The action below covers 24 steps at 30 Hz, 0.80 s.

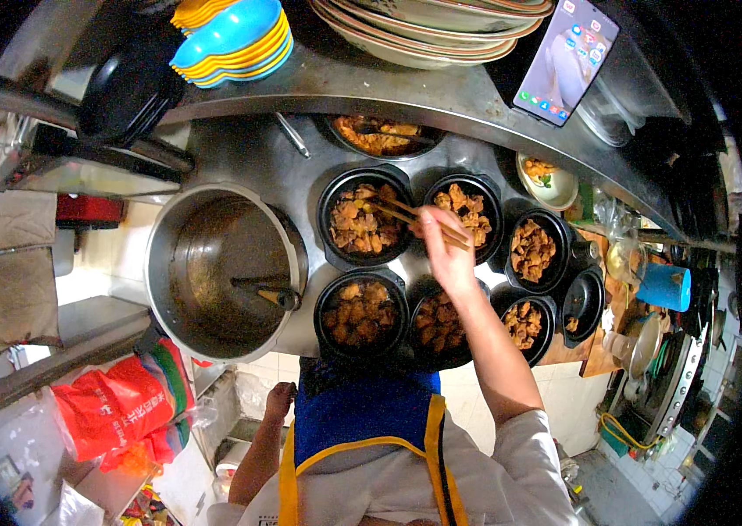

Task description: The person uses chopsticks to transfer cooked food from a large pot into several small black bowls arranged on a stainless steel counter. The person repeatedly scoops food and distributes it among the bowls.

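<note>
My right hand (442, 246) is closed on a pair of chopsticks (397, 211), whose tips are among the meat pieces in a black pot (364, 230). Beneath and beside that hand is another black pot of meat (465, 214). More black pots of meat stand around, one at the lower left (362, 314) and one partly hidden by my right forearm (440, 325). On the right is a pot holding only a few small pieces (583, 309). My left hand (280, 401) hangs low beside the blue apron (358, 414), in shadow; whether it holds something cannot be told.
A large metal pot (226, 273) with a ladle-like tool inside stands at left. Behind are a bowl of food in pieces (387, 136) and metal tongs (293, 135). The raised shelf (345, 92) bears stacked plates (430, 29), blue and yellow dishes (233, 46) and a phone (567, 62).
</note>
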### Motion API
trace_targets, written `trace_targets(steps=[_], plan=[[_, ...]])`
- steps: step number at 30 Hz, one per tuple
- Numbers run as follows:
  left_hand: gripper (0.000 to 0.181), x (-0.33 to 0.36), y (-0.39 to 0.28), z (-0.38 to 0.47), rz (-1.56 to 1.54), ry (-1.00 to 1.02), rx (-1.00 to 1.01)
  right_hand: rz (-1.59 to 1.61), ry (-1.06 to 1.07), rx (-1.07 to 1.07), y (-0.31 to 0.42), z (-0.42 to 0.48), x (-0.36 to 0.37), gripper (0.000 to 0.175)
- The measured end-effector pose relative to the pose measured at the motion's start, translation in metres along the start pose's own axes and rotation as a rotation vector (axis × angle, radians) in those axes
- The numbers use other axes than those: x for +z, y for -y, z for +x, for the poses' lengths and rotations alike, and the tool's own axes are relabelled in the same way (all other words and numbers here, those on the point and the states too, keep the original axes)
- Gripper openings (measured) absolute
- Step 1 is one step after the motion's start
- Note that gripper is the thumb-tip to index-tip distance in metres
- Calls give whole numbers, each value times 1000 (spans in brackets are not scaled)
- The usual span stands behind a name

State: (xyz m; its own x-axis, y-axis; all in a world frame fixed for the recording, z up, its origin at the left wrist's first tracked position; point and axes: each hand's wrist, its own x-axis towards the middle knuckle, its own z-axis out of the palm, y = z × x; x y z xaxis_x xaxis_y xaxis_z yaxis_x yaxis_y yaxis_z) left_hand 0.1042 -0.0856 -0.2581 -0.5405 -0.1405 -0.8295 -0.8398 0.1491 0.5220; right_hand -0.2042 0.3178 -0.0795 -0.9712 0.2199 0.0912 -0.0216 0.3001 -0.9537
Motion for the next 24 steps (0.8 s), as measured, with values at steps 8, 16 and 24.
trace_targets(steps=[8,16,24], plan=[[30,4,-22,-11,215,16,-44,-211,-5,-13,-7,-8,-22,30],[31,-4,16,10,4,41,93,321,-125,298,-4,-8,-20,26],[26,-1,-1,4,158,13,108,-358,135,-345,7,-2,-22,16]])
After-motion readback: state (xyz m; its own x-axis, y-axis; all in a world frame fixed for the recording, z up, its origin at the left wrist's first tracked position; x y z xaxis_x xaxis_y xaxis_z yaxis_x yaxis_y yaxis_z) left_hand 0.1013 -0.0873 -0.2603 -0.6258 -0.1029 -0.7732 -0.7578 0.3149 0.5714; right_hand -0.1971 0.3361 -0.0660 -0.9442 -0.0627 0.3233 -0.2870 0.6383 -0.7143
